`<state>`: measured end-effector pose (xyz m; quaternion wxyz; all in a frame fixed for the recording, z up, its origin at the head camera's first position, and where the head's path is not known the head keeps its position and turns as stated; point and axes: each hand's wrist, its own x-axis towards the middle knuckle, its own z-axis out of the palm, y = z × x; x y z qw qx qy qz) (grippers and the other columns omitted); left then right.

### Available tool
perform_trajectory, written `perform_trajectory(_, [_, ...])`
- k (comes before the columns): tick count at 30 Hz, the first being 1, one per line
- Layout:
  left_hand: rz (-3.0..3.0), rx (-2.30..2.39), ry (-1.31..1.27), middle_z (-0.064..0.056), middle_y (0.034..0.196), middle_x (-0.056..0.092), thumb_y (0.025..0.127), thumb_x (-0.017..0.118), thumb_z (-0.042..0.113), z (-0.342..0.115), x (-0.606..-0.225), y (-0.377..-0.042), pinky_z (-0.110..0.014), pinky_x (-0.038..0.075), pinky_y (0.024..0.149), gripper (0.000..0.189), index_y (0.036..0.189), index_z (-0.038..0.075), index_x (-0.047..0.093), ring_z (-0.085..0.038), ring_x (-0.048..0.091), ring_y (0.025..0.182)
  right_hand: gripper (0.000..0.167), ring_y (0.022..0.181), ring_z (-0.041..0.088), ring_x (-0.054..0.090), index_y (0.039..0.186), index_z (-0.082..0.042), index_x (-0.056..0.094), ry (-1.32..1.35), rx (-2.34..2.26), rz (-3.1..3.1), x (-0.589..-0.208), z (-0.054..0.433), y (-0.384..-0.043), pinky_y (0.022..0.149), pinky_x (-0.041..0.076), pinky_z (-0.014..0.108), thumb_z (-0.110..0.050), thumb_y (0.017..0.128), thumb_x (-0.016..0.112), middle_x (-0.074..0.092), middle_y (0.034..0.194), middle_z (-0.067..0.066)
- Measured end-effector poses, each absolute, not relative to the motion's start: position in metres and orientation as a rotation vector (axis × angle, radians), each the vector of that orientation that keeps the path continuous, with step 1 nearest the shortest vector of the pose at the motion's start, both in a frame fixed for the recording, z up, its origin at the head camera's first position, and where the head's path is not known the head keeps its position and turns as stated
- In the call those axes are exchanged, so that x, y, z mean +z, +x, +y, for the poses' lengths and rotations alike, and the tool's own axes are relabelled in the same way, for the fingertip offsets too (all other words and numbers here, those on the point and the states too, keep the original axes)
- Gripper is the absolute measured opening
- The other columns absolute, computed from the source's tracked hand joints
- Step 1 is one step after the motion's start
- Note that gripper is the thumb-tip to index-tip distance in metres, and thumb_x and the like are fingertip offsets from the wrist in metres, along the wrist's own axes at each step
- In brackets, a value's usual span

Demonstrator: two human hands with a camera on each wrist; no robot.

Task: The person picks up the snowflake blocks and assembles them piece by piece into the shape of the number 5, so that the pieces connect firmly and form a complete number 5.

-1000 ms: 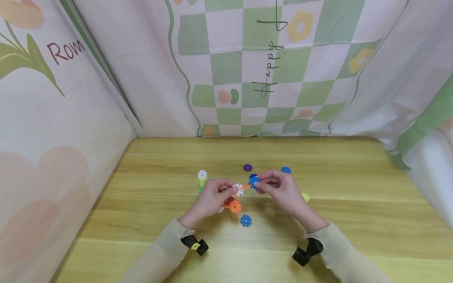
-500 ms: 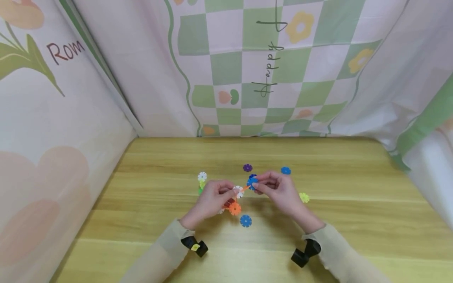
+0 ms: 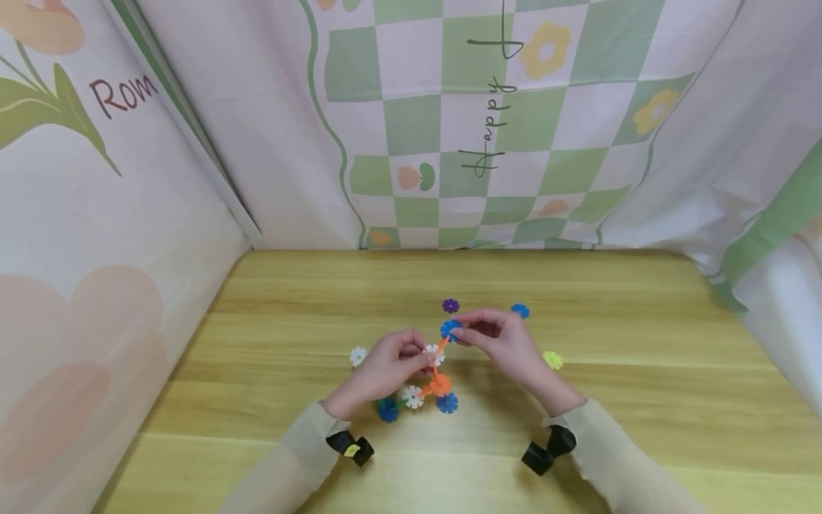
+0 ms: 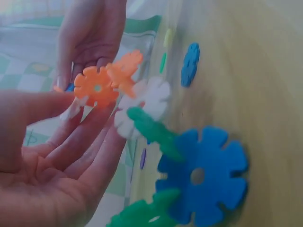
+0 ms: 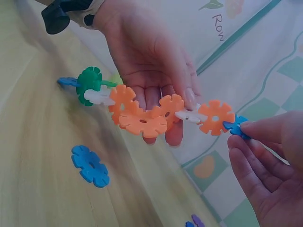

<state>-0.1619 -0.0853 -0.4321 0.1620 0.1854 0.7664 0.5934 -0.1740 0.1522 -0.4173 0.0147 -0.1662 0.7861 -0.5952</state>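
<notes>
A chain of slotted plastic flower discs hangs between the two hands. My right hand (image 3: 504,343) pinches a blue disc (image 3: 451,330) at the chain's right end, which is joined to an orange disc (image 5: 216,118). With thumb and fingers, my left hand (image 3: 388,364) grips a white disc (image 5: 190,116) beside it. Beyond that hand the chain curves on through orange discs (image 5: 143,124), another white disc (image 3: 413,397), a green disc (image 4: 154,132) and a large-looking blue disc (image 4: 206,177). Part of the chain is hidden behind the left hand in the head view.
Loose discs lie on the wooden table (image 3: 289,307): a blue one (image 3: 447,403) in front, a purple one (image 3: 451,305) behind, a second blue one (image 3: 520,310) and a yellow one (image 3: 553,360) to the right. Printed curtains (image 3: 411,121) stand behind and at the sides.
The chain has turned in the left hand, so its green and blue part now shows below that hand. The white disc at the far left has come nearer. My right hand has shifted slightly left.
</notes>
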Motion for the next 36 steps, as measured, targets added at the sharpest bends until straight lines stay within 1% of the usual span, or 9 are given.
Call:
perform_trajectory(4, [2.238,1.663,0.541,-0.002,0.107,0.070,0.099,0.070,0.020,-0.087,-0.429,-0.164,-0.034,0.059,0.082,0.020,0.113,0.007,0.062,-0.018,0.071,0.092,0.018,0.087,0.027,0.073,0.112,-0.001,0.073,-0.507,-1.890,2.389,-0.418,0.148,-0.174,0.080,0.059,0.048,-0.007,0.095,0.074,0.074,0.101,0.011])
perform_trajectory(8, [2.268,1.720,0.579,0.000,0.114,0.068,0.101,0.068,0.027,-0.085,-0.428,-0.168,-0.034,0.058,0.085,0.026,0.119,0.010,0.064,-0.016,0.069,0.098,0.017,0.087,0.027,0.073,0.110,0.001,0.071,-0.485,-1.917,2.346,-0.419,0.144,-0.173,0.081,0.059,0.049,-0.005,0.094,0.074,0.073,0.102,0.013])
perform_trajectory(11, [2.320,1.740,0.599,0.001,0.109,0.069,0.103,0.065,0.029,-0.081,-0.427,-0.171,-0.031,0.058,0.082,0.024,0.117,0.010,0.067,-0.015,0.069,0.094,0.018,0.088,0.026,0.073,0.111,0.003,0.070,-0.478,-1.925,2.316,-0.419,0.142,-0.172,0.083,0.058,0.050,-0.004,0.094,0.073,0.073,0.101,0.014])
perform_trajectory(13, [2.346,1.747,0.597,0.001,0.105,0.070,0.103,0.064,0.027,-0.080,-0.427,-0.172,-0.031,0.058,0.079,0.021,0.114,0.010,0.068,-0.015,0.069,0.091,0.019,0.088,0.026,0.073,0.111,0.004,0.070,-0.479,-1.931,2.299,-0.419,0.140,-0.171,0.083,0.057,0.051,-0.003,0.094,0.073,0.073,0.101,0.015])
perform_trajectory(18, [2.369,1.762,0.538,0.000,0.103,0.070,0.103,0.065,0.024,-0.082,-0.424,-0.172,-0.033,0.058,0.076,0.017,0.112,0.010,0.069,-0.016,0.068,0.087,0.025,0.093,0.028,0.072,0.116,0.002,0.071,-0.481,-1.909,2.305,-0.419,0.143,-0.171,0.085,0.058,0.049,-0.010,0.094,0.075,0.073,0.106,0.014])
perform_trajectory(24, [2.406,1.783,0.482,0.000,0.103,0.070,0.102,0.066,0.024,-0.086,-0.420,-0.173,-0.034,0.057,0.075,0.018,0.113,0.010,0.070,-0.017,0.068,0.086,0.036,0.101,0.024,0.070,0.125,0.000,0.068,-0.490,-1.704,2.348,-0.431,0.154,-0.170,0.088,0.057,0.034,-0.023,0.097,0.072,0.072,0.114,0.011])
perform_trajectory(28, [2.424,1.791,0.501,-0.001,0.103,0.071,0.102,0.066,0.021,-0.088,-0.421,-0.174,-0.033,0.058,0.078,0.016,0.112,0.009,0.070,-0.016,0.068,0.087,0.041,0.101,0.021,0.069,0.125,-0.002,0.069,-0.554,-1.500,2.334,-0.444,0.156,-0.165,0.088,0.056,0.029,-0.025,0.092,0.078,0.073,0.113,0.008])
perform_trajectory(33, [2.433,1.791,0.523,0.000,0.103,0.071,0.102,0.065,0.021,-0.088,-0.422,-0.175,-0.033,0.058,0.081,0.015,0.110,0.009,0.070,-0.015,0.068,0.090,0.045,0.093,0.022,0.068,0.121,-0.002,0.071,-0.646,-1.421,2.321,-0.453,0.154,-0.158,0.082,0.057,0.029,-0.022,0.083,0.086,0.074,0.106,0.005])
perform_trajectory(36, [2.437,1.790,0.521,0.001,0.103,0.071,0.102,0.065,0.022,-0.089,-0.422,-0.175,-0.033,0.057,0.082,0.015,0.109,0.010,0.071,-0.015,0.067,0.091,0.047,0.091,0.020,0.067,0.120,-0.003,0.072,-0.679,-1.371,2.345,-0.454,0.153,-0.155,0.080,0.056,0.028,-0.023,0.080,0.089,0.074,0.104,0.002])
